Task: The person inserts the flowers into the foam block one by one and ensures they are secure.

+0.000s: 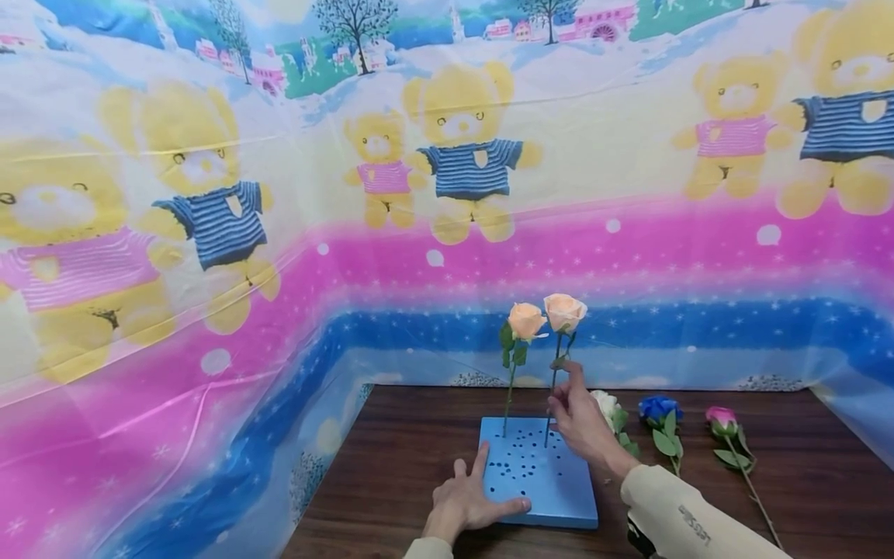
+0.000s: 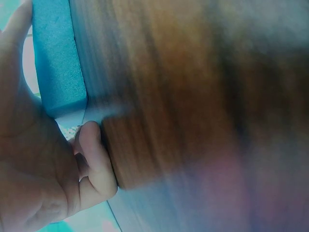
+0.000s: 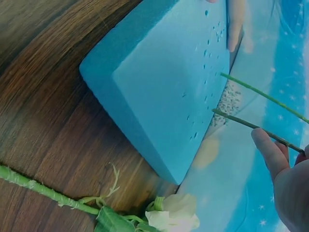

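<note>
A light-blue foam block [image 1: 569, 493] with many small holes lies flat on the table. My left hand [image 1: 464, 501] is at its front left corner, index finger stretched along the left edge and thumb straight across the front edge. In the left wrist view the other fingers bend beside the block's corner. With thumb and fingers my right hand [image 1: 587, 423] pinches the stem of a peach rose [image 1: 564, 312]. That stem's lower end [image 3: 215, 111] meets the block's top at a hole. Another peach rose [image 1: 525, 320] stands upright in the block, left of it.
A white rose [image 1: 606, 407], a blue rose [image 1: 660, 410] and a pink rose [image 1: 722, 420] lie on the dark wooden table [image 1: 391, 442], right of the block. Behind the table hangs a bear-print cloth [image 1: 628, 334], which also runs down its left side.
</note>
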The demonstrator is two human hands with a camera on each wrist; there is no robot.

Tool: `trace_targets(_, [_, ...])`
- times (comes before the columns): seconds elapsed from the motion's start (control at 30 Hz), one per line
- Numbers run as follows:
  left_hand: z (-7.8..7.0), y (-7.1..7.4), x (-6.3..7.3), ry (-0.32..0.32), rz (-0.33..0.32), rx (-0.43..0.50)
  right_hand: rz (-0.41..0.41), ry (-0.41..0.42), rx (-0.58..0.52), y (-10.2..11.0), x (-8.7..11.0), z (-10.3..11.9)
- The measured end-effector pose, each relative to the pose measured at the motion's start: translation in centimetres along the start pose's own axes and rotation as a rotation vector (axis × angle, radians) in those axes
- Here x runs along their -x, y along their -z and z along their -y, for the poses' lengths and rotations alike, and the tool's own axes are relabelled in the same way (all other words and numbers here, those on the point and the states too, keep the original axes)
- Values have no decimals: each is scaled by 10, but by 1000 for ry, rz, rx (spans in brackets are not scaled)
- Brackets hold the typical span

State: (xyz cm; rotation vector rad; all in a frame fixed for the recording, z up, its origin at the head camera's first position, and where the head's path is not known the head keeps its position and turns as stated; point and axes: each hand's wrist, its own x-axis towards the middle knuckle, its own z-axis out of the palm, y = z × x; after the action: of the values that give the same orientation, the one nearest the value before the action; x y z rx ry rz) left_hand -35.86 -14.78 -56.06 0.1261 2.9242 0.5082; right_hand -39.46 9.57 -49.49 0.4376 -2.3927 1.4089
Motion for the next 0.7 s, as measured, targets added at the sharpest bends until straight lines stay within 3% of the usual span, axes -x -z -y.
trace_targets(0.7, [0,0,-2,11,17,-3,15,18,-42,-27,-10,-2])
